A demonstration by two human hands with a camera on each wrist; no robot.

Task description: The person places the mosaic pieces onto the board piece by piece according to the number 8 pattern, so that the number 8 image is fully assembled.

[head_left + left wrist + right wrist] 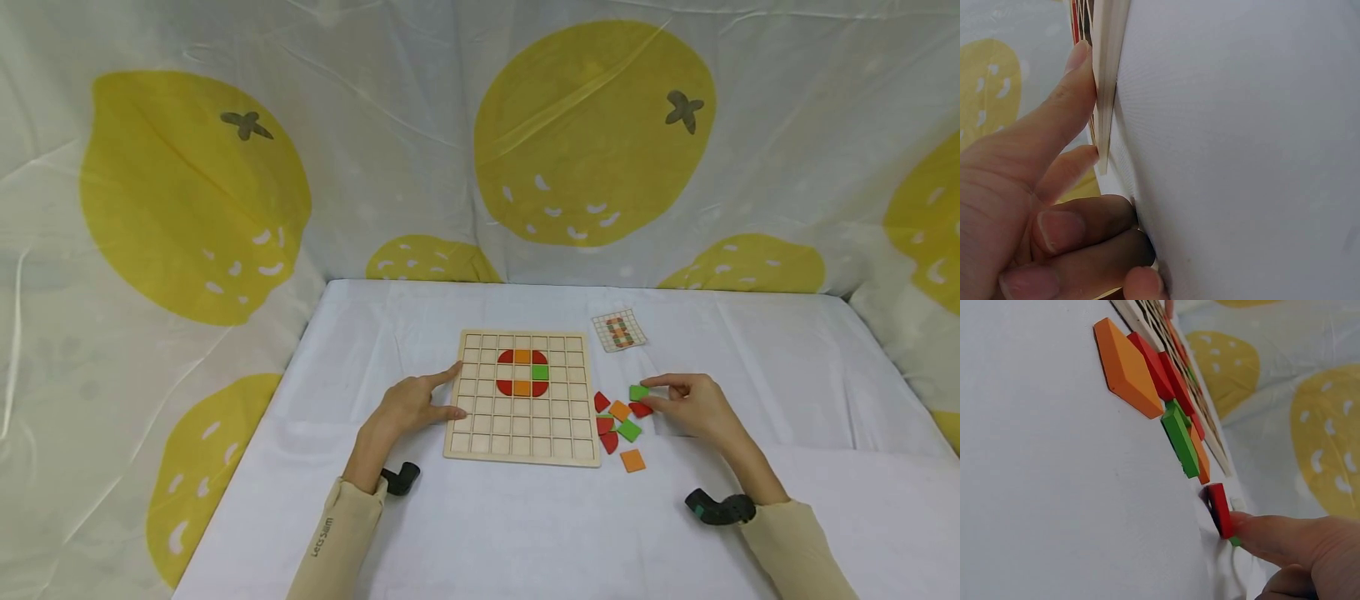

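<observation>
A wooden grid board (521, 427) lies on the white cloth. On it, red quarter-round tiles (506, 357), two orange squares (522, 388) and a green square (540, 372) form a ring. My left hand (408, 406) rests thumb and forefinger against the board's left edge, its other fingers folded in the left wrist view. To the right of the board, my right hand (693, 404) pinches a green square tile (638, 392) between thumb and forefinger. Just beneath it is a red tile (1221, 510), which mostly hides the green one in the right wrist view.
Several loose tiles lie right of the board, among them a green square (629, 430), a red piece (609, 442) and an orange square (633, 460). A pattern card (618, 331) lies behind them. A lemon-print curtain (420, 167) hangs behind the table.
</observation>
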